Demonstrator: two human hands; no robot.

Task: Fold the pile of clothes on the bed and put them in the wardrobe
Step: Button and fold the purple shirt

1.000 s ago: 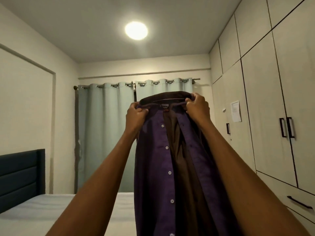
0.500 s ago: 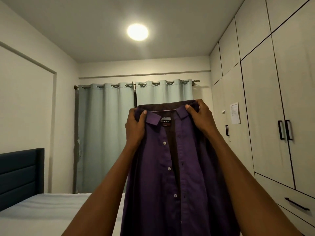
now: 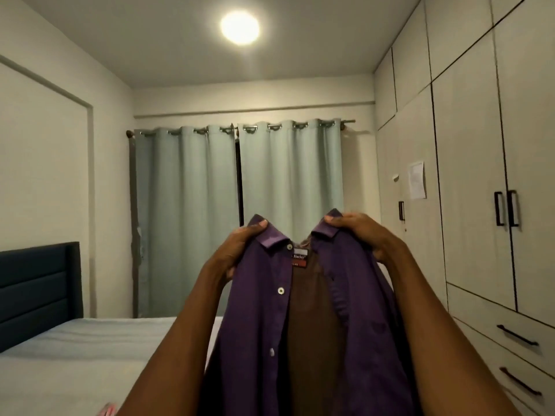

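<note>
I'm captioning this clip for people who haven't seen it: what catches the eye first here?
A purple shirt, unbuttoned, held up in the middle of the view, left hand and right hand each gripping a shoulder by the collar. Behind it hang pale green curtains under a bright ceiling light. The wardrobe on the right is closed.

Purple shirt point(image 3: 255, 325) cut off by bottom edge, hem and sleeves unseen. Its neck label point(image 3: 299, 257) only partly readable. Pink thing point(image 3: 106, 410) on bed point(image 3: 75, 355) barely in frame (can't identify). Wardrobe point(image 3: 468, 205) paper note point(image 3: 417, 180) illegible.
</note>
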